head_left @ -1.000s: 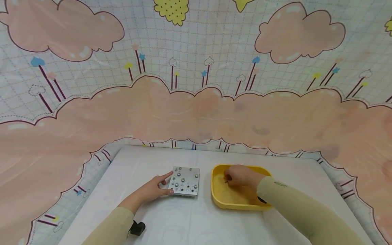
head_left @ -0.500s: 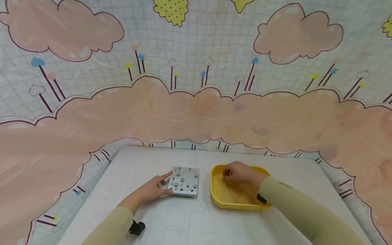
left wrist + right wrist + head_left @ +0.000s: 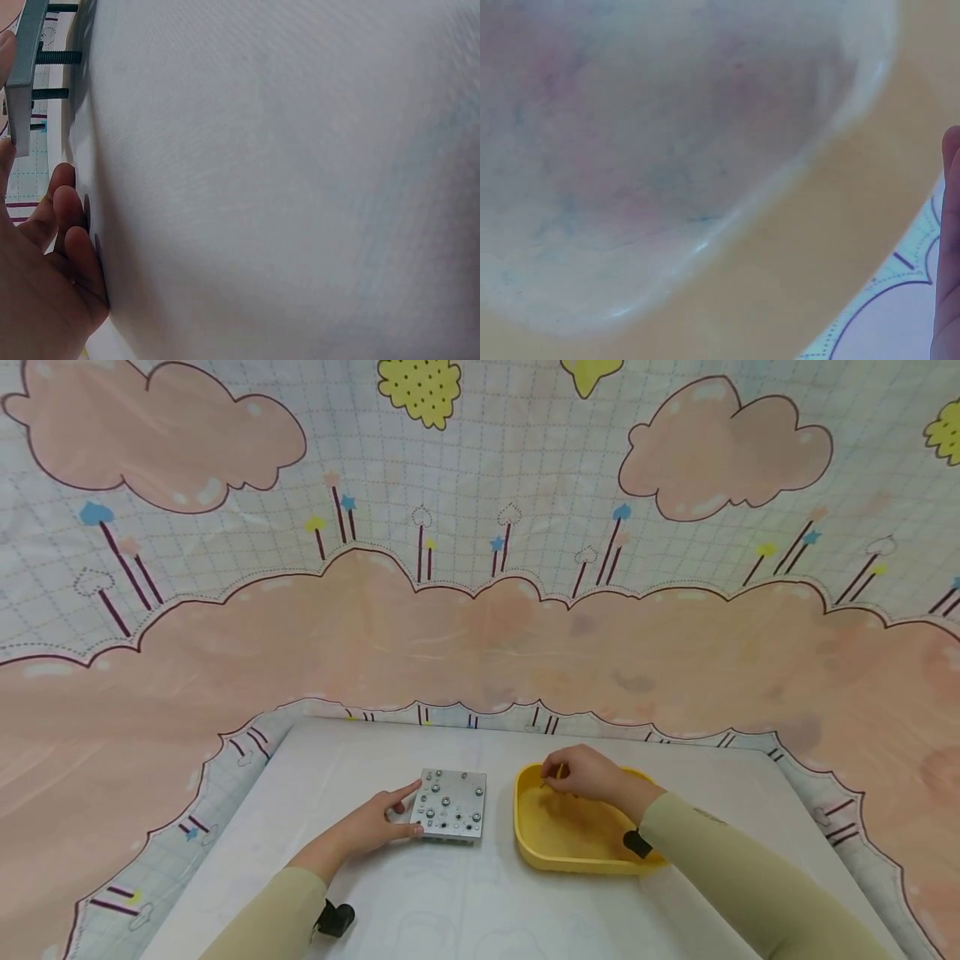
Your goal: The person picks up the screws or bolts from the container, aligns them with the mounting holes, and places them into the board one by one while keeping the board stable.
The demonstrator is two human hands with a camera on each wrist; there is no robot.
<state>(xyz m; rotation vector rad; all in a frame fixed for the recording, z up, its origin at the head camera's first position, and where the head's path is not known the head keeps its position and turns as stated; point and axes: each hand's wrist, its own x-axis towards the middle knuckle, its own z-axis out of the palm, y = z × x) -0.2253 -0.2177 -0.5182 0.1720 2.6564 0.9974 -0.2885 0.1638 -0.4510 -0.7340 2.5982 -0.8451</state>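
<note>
A square silver metal plate with several screws set in its top is held above the white table. My left hand grips its left edge between thumb and forefinger. In the left wrist view, threaded screw shanks stick out beneath the plate, and the other fingers of the left hand curl by the table surface. My right hand is over the far left part of a yellow tray, its fingertips pinching a tiny thin piece, too small to name. The right wrist view shows only the edge of that hand.
The tray stands on the white table, right of the plate. A patterned cloth hangs behind the table and continues at its sides. Black wrist cameras sit under both sleeves.
My right hand has risen from inside the tray toward its far left rim, with the tiny piece in its fingertips. The left hand and plate have stayed in place.
</note>
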